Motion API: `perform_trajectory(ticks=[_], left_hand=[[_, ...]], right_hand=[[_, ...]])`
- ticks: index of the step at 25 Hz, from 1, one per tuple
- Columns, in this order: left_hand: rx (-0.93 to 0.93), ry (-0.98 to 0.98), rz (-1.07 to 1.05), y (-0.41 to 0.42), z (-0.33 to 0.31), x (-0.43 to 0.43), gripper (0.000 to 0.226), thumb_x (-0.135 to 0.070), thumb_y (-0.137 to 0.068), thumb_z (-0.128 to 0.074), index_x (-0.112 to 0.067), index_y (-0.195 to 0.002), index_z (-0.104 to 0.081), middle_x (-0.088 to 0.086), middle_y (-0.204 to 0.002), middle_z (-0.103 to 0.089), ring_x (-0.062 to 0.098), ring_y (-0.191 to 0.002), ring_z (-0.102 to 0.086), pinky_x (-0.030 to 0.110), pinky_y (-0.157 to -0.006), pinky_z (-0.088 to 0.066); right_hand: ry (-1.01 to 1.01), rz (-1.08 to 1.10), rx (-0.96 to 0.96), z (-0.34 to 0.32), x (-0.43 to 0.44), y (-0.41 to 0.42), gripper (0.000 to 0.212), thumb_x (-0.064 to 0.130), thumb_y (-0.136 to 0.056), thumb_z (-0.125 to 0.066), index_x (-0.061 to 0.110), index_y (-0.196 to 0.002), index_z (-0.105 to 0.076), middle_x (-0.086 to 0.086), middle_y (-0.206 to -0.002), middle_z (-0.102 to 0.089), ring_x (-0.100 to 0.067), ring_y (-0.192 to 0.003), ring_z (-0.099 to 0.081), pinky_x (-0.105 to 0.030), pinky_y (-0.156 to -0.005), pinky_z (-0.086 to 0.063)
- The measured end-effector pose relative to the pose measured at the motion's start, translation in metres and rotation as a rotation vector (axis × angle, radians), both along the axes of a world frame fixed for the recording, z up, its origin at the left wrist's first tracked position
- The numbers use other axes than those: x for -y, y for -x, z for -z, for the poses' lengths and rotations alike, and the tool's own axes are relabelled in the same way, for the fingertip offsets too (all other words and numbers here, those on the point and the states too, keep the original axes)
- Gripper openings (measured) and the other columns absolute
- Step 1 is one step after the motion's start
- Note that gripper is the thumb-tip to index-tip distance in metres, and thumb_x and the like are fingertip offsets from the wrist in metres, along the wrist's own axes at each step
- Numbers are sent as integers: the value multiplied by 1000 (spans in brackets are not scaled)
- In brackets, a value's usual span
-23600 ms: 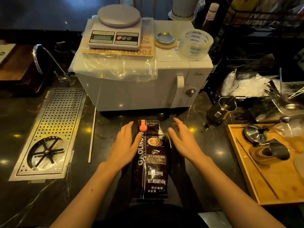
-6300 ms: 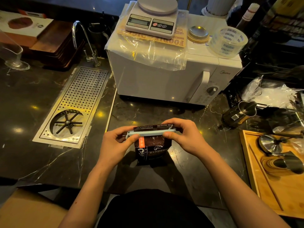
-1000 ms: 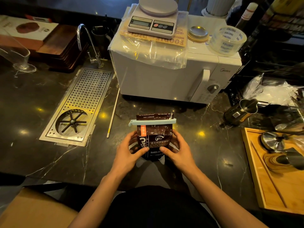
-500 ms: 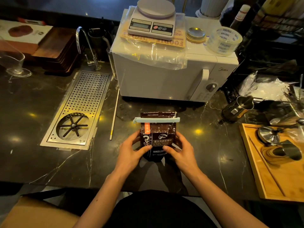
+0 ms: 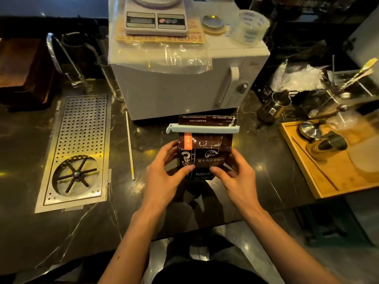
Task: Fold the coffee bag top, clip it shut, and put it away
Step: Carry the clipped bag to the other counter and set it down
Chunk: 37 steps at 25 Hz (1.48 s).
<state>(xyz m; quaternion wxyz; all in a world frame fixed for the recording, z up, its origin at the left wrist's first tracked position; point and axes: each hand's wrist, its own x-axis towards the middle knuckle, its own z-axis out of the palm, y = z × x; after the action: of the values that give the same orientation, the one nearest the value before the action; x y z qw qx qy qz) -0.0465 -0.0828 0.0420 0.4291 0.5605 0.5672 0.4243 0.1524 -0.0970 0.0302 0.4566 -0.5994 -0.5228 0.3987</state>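
Observation:
The dark brown coffee bag stands upright on the black marble counter, just in front of the white microwave. Its top is folded over, and a long pale blue clip is clamped across the fold, sticking out past both sides. My left hand grips the bag's lower left side with the thumb on the front. My right hand grips the lower right side the same way. The bag's bottom is hidden behind my thumbs.
A perforated steel drip tray is set into the counter at the left, with a thin white stick beside it. A wooden tray with metal coffee tools sits at the right. A steel pitcher stands beside the microwave. A scale and tape roll top it.
Both hands still hold the clipped bag low on its sides. The bag has shifted slightly away from me toward the microwave, and the view has tilted.

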Motion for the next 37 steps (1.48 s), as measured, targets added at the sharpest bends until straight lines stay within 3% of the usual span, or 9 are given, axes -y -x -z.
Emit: perform_trajectory(ticks=[5,9,17,20,24,28,30,33,37], left_hand=[[26,-86,52,-42,-21,12,65,-27,-75,-80,-36,-131,-48,-33,-116,-54,-13,-115,-52,18,-99,-46],[28,-158,176,-108,-40,31,64,-23,-77,-80,-39,-129,-47,-36,-113,-54,-15,-113,-53,9,-91,-46],[100,-218,564,-309,-66,108,64,-20,-76,-82,-38,-129,-51,-29,-117,-59,-10,-116,-56,6,-89,-45],[132,-225,739,-384,-72,144,64,-15,-78,-81,-28,-133,-52,-15,-124,-63,-2,-118,-59,10,-90,-47],[138,-256,985,-466,-80,193,67,-21,-80,-77,-20,-140,-48,-7,-132,-62,-1,-121,-57,11,-90,-48],[158,-305,1134,-523,-91,232,64,-21,-80,-77,-30,-137,-47,-32,-117,-54,-25,-113,-48,-6,-80,-37],[179,-294,1189,-546,-91,239,65,-21,-80,-77,-29,-137,-48,-34,-115,-53,-28,-110,-47,-7,-79,-36],[190,-280,1278,-583,-89,244,64,-21,-79,-78,-30,-136,-49,-29,-118,-56,-24,-113,-48,-5,-78,-39],[222,-245,1390,-639,-88,237,65,-25,-79,-78,-25,-138,-51,-15,-127,-61,-6,-120,-54,-2,-80,-42]], right_hand=[[-68,127,48,-23,23,-35,73,16,-80,-79,65,-123,-47,39,-117,-62,5,-118,-59,-20,-94,-52],[-123,269,42,-39,63,-92,75,16,-79,-80,71,-117,-47,44,-111,-61,9,-115,-60,-16,-92,-51],[-280,666,55,-63,201,-260,71,13,-78,-81,61,-122,-51,39,-113,-64,9,-112,-62,-10,-90,-48],[-316,857,41,-64,259,-310,67,14,-78,-80,55,-125,-55,25,-118,-68,1,-115,-63,-24,-98,-52],[-341,1057,50,-72,334,-362,61,11,-80,-78,26,-136,-57,12,-124,-70,-6,-115,-66,-36,-100,-53],[-355,1220,100,-77,383,-395,61,14,-81,-77,28,-137,-56,13,-125,-69,-2,-116,-64,-33,-98,-53],[-357,1288,106,-76,394,-406,61,13,-81,-77,30,-136,-56,17,-122,-69,1,-114,-64,-25,-95,-54],[-359,1388,111,-75,404,-425,63,8,-80,-76,37,-132,-56,31,-116,-68,6,-109,-65,-13,-86,-51],[-330,1518,185,-81,400,-458,66,9,-81,-76,54,-124,-54,34,-115,-67,6,-110,-64,-13,-87,-52]])
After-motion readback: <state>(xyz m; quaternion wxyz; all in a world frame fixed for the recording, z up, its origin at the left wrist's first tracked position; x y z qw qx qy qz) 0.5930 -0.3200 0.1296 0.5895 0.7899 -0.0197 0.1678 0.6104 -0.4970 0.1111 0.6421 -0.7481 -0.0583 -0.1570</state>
